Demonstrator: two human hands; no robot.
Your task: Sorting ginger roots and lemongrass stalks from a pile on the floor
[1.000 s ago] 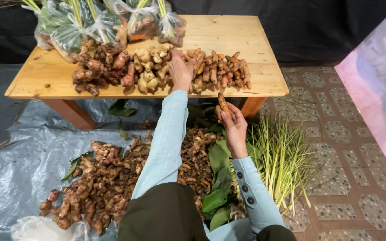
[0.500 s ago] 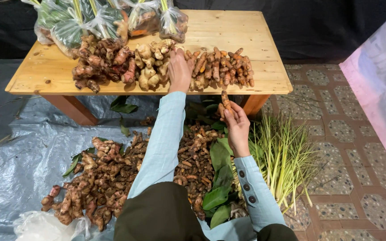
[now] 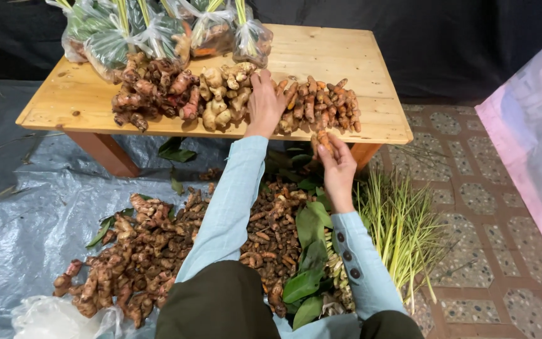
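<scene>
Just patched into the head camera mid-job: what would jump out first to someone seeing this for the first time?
The low wooden table draws the eye, with three heaps along its front: reddish-brown roots, pale ginger and orange turmeric. The left hand rests between the ginger and turmeric, while the right hand lifts one orange root at the table's edge. Below, more roots sprawl over a grey plastic sheet, beside green stalks.

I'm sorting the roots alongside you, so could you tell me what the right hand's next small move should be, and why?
Probably lift the right hand a little and set its orange root onto the orange root pile. The root sits just below the wooden table edge, beside that matching pile, while the left hand rests flat between that pile and the pale ginger pile.
</scene>
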